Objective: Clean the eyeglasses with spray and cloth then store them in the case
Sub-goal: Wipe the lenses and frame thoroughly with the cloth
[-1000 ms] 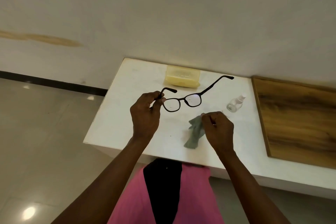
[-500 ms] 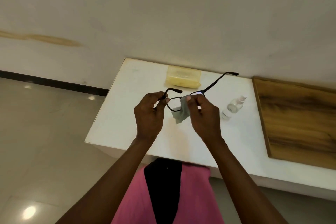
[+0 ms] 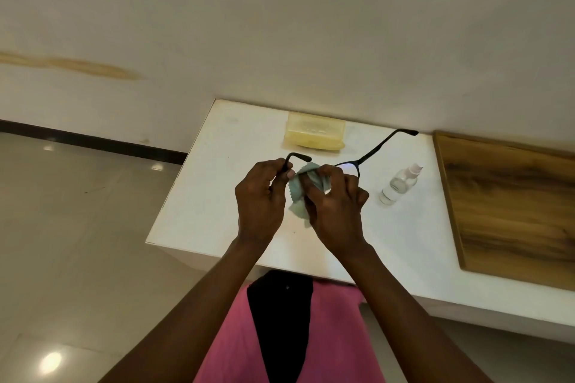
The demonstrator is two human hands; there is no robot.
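My left hand (image 3: 259,196) pinches the glasses (image 3: 371,152) at the left hinge, held above the tabletop (image 3: 199,196). My right hand (image 3: 334,205) has its fingers (image 3: 314,176) folded around the grey cloth (image 3: 297,193), pressing it onto the left lens, arms of the frame open and pointing away. Risk, as I judge it: rubbing too hard while holding only one hinge could twist the frame or slip it from my grip. Spray bottle (image 3: 399,184) lies on its side, near my right hand; a stray elbow could roll it. Yellow case (image 3: 315,135) sits closed by the wall, lid not yet opened. Wooden board (image 3: 510,202) to the right.
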